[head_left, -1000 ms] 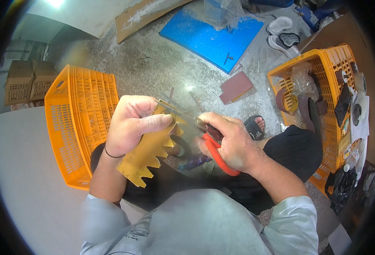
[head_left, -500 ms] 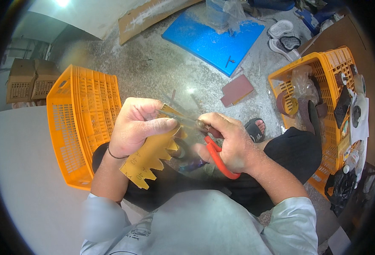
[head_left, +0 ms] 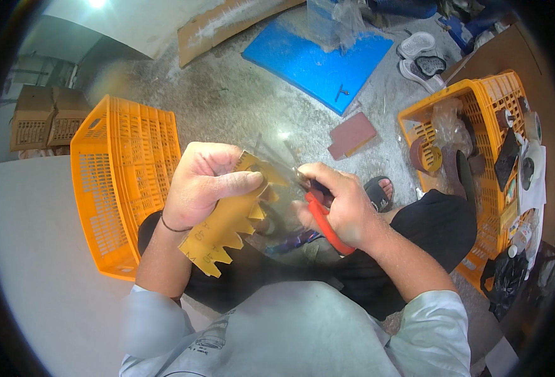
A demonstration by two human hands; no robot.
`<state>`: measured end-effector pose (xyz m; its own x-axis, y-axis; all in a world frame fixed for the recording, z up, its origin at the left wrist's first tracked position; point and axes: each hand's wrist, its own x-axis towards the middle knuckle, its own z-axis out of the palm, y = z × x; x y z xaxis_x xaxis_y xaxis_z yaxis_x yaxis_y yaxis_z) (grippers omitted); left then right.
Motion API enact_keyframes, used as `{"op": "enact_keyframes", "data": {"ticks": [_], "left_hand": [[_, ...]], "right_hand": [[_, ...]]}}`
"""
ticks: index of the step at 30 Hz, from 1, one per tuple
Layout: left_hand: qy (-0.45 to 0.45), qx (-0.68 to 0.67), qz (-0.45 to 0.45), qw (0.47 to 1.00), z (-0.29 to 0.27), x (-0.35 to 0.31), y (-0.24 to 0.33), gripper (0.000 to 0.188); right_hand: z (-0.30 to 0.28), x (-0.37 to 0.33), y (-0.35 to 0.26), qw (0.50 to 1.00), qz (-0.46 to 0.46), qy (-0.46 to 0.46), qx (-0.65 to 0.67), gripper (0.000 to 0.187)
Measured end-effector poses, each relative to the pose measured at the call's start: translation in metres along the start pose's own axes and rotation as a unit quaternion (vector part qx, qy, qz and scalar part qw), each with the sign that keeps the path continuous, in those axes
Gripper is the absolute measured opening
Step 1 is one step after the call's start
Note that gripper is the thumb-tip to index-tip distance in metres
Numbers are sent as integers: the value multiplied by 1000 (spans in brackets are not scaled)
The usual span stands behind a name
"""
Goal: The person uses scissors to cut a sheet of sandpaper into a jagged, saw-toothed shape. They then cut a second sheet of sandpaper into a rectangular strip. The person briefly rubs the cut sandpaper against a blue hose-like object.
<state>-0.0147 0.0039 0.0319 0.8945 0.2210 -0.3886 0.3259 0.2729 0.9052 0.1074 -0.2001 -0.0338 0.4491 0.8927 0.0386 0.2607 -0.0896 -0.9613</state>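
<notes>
My left hand (head_left: 205, 185) pinches a yellow-backed piece of sandpaper (head_left: 217, 226) between thumb and fingers, above my lap. Pointed teeth and notches run along its right edge, and dark print marks its back. In my right hand (head_left: 349, 210) is a pair of scissors (head_left: 329, 231) with red handles, its fingers wrapped round them. The metal blades reach up and left toward the upper end of the sandpaper; they are blurred, so whether they touch it I cannot tell.
Orange plastic crates stand at left (head_left: 142, 169) and right (head_left: 441, 103), the right one holding sandpaper rolls and plastic bags. On the floor lie a brownish-red sandpaper sheet (head_left: 353, 133) and a blue board (head_left: 315, 60) with a small metal key. Sandals (head_left: 416, 44) lie beyond.
The scissors have turned slightly in my right hand, and their blades look spread farther apart, tilted more upward. My left hand and the sandpaper have barely moved.
</notes>
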Motion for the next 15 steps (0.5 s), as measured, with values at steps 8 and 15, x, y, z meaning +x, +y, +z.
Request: {"op": "enact_keyframes", "data": {"ticks": [8, 15], "left_hand": [[55, 2, 11, 998, 8, 7, -4, 12], [170, 197, 117, 958, 35, 16, -33, 12]], "right_hand": [[-1, 8, -4, 962, 149, 95, 206, 44], [5, 7, -22, 985, 91, 125, 75, 49]]}}
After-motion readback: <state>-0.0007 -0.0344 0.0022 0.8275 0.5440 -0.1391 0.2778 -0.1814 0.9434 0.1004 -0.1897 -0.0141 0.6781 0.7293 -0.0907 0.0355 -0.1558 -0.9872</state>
